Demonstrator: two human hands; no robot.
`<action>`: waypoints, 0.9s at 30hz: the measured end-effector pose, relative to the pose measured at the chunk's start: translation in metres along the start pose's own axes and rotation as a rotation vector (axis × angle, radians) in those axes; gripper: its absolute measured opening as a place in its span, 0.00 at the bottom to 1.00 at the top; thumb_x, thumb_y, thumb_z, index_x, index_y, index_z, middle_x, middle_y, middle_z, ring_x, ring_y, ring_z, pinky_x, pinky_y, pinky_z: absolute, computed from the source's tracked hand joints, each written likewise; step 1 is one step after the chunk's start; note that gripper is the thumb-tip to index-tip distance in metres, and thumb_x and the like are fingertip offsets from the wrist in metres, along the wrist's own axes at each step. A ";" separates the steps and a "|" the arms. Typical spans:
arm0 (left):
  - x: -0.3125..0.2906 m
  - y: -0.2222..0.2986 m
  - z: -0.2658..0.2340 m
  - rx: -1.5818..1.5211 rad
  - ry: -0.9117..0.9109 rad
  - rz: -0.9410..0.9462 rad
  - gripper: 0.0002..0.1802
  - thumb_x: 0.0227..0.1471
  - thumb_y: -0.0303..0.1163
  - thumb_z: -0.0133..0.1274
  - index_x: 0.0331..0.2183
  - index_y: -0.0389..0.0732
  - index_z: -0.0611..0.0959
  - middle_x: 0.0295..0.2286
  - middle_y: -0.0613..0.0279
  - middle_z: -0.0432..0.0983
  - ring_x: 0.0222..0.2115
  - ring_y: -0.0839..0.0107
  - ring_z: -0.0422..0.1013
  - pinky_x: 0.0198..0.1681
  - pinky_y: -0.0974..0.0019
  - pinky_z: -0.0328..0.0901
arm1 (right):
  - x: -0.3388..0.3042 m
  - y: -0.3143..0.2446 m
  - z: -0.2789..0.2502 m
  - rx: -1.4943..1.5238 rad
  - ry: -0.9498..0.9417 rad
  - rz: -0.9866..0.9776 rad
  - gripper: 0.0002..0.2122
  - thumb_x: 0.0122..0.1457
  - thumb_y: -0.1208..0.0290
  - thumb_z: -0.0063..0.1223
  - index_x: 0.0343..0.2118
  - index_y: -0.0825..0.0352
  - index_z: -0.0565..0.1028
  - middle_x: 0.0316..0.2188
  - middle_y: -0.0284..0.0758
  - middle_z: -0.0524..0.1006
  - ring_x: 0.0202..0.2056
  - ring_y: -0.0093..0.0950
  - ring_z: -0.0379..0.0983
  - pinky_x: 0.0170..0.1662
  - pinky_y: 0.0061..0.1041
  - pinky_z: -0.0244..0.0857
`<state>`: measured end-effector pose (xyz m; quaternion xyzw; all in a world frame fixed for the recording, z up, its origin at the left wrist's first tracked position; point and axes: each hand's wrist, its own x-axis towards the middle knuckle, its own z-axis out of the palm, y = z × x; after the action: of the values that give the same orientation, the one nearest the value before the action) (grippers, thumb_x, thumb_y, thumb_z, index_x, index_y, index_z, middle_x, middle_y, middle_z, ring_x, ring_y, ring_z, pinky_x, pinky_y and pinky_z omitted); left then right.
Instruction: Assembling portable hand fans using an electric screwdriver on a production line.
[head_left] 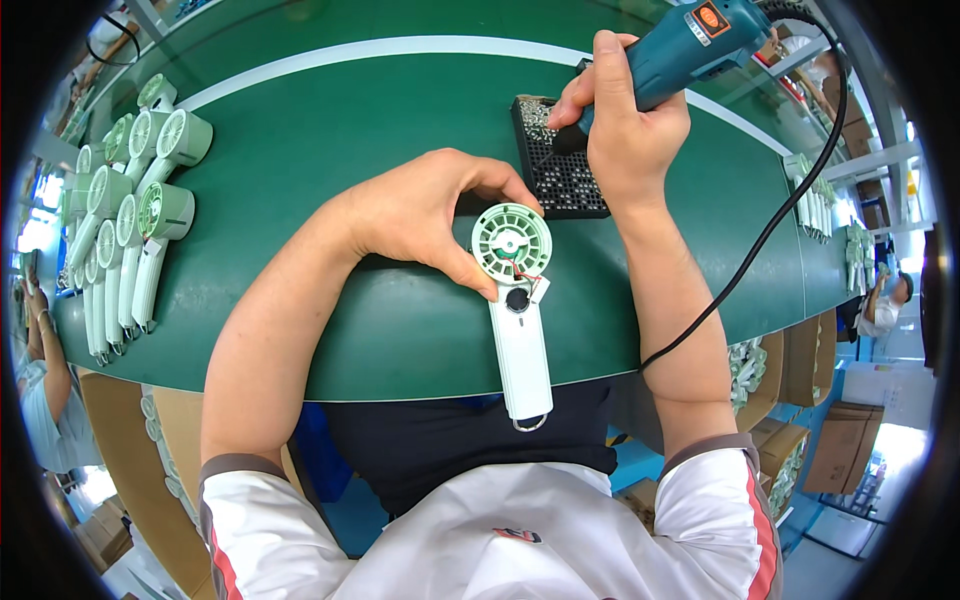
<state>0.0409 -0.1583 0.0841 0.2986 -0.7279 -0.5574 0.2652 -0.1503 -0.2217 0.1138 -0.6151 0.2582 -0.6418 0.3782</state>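
My left hand (430, 215) is closed around the round head of a pale green handheld fan (520, 345). The head's open back shows a ribbed ring and thin red wires with a white connector. Its white handle points toward me past the table's front edge, with a metal loop at the end. My right hand (635, 130) grips a teal electric screwdriver (690, 55), its dark tip end pointing down over a black screw tray (565, 180). The tray has a grid of holes with many small screws on it. Whether the tip touches a screw is hidden.
A cluster of similar fans (125, 215) lies on the green table (330, 120) at the left. More fans (812, 200) lie at the far right. The screwdriver's black cable (770, 245) loops down beside my right forearm. Cardboard boxes (850, 445) stand below; other people sit at both sides.
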 end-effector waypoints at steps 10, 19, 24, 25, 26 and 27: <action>0.000 0.003 0.000 0.014 -0.006 -0.016 0.39 0.29 0.33 0.79 0.47 0.32 0.82 0.41 0.58 0.83 0.44 0.69 0.78 0.55 0.65 0.68 | -0.006 0.001 0.009 -0.087 -0.011 -0.068 0.08 0.68 0.70 0.56 0.39 0.70 0.73 0.16 0.32 0.75 0.17 0.23 0.74 0.23 0.21 0.67; 0.001 0.002 0.000 -0.003 -0.005 -0.018 0.39 0.29 0.34 0.79 0.47 0.33 0.82 0.41 0.59 0.83 0.43 0.69 0.78 0.55 0.65 0.69 | -0.004 -0.001 0.005 -0.118 0.142 -0.039 0.10 0.68 0.67 0.56 0.38 0.70 0.73 0.15 0.32 0.75 0.16 0.23 0.74 0.22 0.21 0.66; 0.001 0.001 0.000 0.004 0.002 -0.018 0.39 0.29 0.33 0.79 0.47 0.33 0.83 0.41 0.59 0.83 0.43 0.70 0.78 0.55 0.65 0.69 | -0.006 0.001 0.004 -0.119 0.098 -0.051 0.09 0.69 0.69 0.55 0.38 0.71 0.73 0.15 0.33 0.75 0.16 0.23 0.74 0.22 0.21 0.67; 0.001 0.002 0.000 0.003 0.001 -0.017 0.39 0.29 0.33 0.79 0.47 0.33 0.83 0.41 0.59 0.83 0.43 0.70 0.78 0.55 0.65 0.69 | -0.005 0.001 0.004 -0.100 0.071 -0.066 0.09 0.69 0.69 0.55 0.38 0.71 0.73 0.15 0.33 0.75 0.16 0.23 0.73 0.22 0.22 0.67; 0.001 0.004 0.000 0.002 0.001 -0.023 0.39 0.29 0.33 0.79 0.47 0.33 0.83 0.41 0.59 0.83 0.43 0.70 0.78 0.54 0.65 0.69 | -0.005 0.001 0.004 -0.081 0.045 -0.082 0.08 0.68 0.70 0.55 0.38 0.71 0.73 0.15 0.33 0.75 0.16 0.22 0.73 0.22 0.22 0.67; 0.001 0.004 0.000 0.001 0.000 -0.028 0.39 0.29 0.33 0.79 0.47 0.33 0.83 0.41 0.59 0.83 0.43 0.70 0.78 0.54 0.65 0.69 | -0.004 0.002 0.004 -0.082 0.045 -0.083 0.08 0.68 0.70 0.55 0.38 0.71 0.73 0.15 0.33 0.75 0.16 0.22 0.73 0.22 0.22 0.67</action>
<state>0.0398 -0.1580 0.0885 0.3091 -0.7238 -0.5607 0.2573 -0.1461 -0.2188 0.1106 -0.6255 0.2670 -0.6596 0.3199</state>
